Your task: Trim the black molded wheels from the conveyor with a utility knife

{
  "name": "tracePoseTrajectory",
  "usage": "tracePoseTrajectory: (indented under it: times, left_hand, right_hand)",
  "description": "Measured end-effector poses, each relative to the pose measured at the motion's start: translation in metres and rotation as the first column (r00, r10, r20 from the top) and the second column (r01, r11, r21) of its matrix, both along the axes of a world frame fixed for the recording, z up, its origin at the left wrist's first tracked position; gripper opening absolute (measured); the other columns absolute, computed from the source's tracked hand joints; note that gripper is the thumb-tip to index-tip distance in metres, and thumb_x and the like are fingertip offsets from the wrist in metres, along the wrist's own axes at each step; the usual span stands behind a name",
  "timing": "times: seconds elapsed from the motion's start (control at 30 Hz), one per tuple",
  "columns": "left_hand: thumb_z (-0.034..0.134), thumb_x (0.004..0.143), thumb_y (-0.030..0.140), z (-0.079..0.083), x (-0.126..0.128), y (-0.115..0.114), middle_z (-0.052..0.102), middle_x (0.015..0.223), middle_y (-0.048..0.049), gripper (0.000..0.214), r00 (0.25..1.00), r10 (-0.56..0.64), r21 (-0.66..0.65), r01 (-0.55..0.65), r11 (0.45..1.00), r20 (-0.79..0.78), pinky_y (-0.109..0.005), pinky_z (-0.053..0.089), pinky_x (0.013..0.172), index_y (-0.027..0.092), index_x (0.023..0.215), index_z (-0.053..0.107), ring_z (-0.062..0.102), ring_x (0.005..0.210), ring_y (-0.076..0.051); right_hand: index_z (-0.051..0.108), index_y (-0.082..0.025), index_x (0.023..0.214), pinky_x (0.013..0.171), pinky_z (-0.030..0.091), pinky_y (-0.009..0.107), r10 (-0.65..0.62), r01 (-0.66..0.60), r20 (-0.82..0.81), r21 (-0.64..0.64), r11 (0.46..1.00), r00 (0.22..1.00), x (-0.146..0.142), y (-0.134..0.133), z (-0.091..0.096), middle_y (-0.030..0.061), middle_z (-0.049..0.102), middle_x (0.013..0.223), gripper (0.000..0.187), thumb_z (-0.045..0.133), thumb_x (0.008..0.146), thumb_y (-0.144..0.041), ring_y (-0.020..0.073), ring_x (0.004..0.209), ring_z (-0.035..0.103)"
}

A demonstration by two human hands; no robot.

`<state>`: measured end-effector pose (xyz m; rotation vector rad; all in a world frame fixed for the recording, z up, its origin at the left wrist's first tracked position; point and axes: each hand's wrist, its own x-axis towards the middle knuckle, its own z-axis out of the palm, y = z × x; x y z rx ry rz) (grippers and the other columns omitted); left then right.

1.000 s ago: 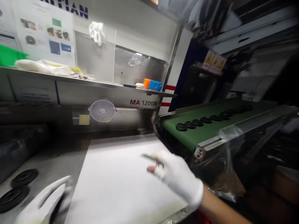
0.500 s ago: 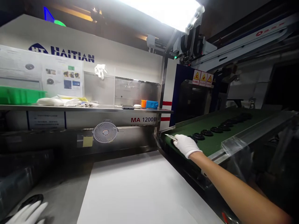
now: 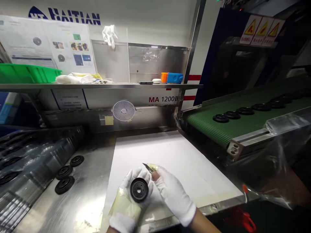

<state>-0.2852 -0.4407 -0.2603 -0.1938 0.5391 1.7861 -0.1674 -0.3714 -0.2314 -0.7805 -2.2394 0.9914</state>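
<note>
Above the front of a white sheet (image 3: 160, 152), my left hand (image 3: 126, 200) is palm up and cradles a black round wheel-like part (image 3: 139, 190) with a hole in its middle. My right hand (image 3: 172, 191), in a white glove with a pale yellow cover on a fingertip, grips a small knife (image 3: 147, 167). Its dark pointed blade sticks out to the left, just above the left fingers. The handle is mostly hidden in the glove. On the metal table to the left lie more black round parts (image 3: 64, 185).
At the right, a green conveyor belt (image 3: 206, 129) carries several black round parts (image 3: 245, 111). Clear plastic trays (image 3: 46, 158) with black parts stand left. A shelf (image 3: 131, 86) holds a green bin (image 3: 29, 73); below it is a small fan (image 3: 123, 110). Red-handled tool (image 3: 245, 220) hangs lower right.
My right hand has come from the belt's end to the white sheet, still holding the knife. My left hand has moved in from the lower left and now holds a black part. The view has tilted down.
</note>
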Motion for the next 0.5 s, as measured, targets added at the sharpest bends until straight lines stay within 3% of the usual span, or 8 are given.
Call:
tracePoseTrajectory:
  times: [0.13,0.3,0.5]
  left_hand:
    - [0.062,0.072,0.011,0.000,-0.013,-0.010,0.065,0.093,-0.0051,0.027,0.986,0.146,-0.110,-0.155,0.982,-0.082,-0.034,0.052,0.068,0.017,0.099,0.060,0.062,0.080,-0.018]
    - [0.061,0.069,0.007,0.003,-0.007,-0.009,0.057,0.067,-0.0034,0.023,0.950,0.170,-0.004,-0.177,0.984,-0.261,-0.028,0.050,0.064,0.011,0.092,0.061,0.057,0.065,-0.015]
    - [0.061,0.068,0.007,0.007,-0.001,-0.009,0.056,0.066,-0.0024,0.023,0.941,0.206,-0.017,-0.219,0.976,-0.269,-0.026,0.051,0.065,0.013,0.091,0.062,0.056,0.063,-0.013]
  right_hand:
    - [0.049,-0.022,0.075,0.059,0.037,0.023,0.038,-0.044,0.140,0.040,0.998,0.989,0.015,-0.008,-0.009,-0.0024,0.057,0.068,0.020,0.037,0.090,-0.026,0.0131,0.062,0.053]
    - [0.050,-0.022,0.077,0.058,0.034,0.024,-0.027,-0.038,0.306,0.203,0.978,0.952,0.008,-0.024,-0.021,-0.0017,0.059,0.072,0.020,0.037,0.091,-0.027,0.0141,0.063,0.055]
    - [0.053,-0.025,0.085,0.056,0.029,0.025,-0.089,-0.048,0.358,0.358,0.933,0.930,-0.003,-0.028,-0.028,-0.0031,0.063,0.075,0.017,0.038,0.092,-0.030,0.0150,0.065,0.057]
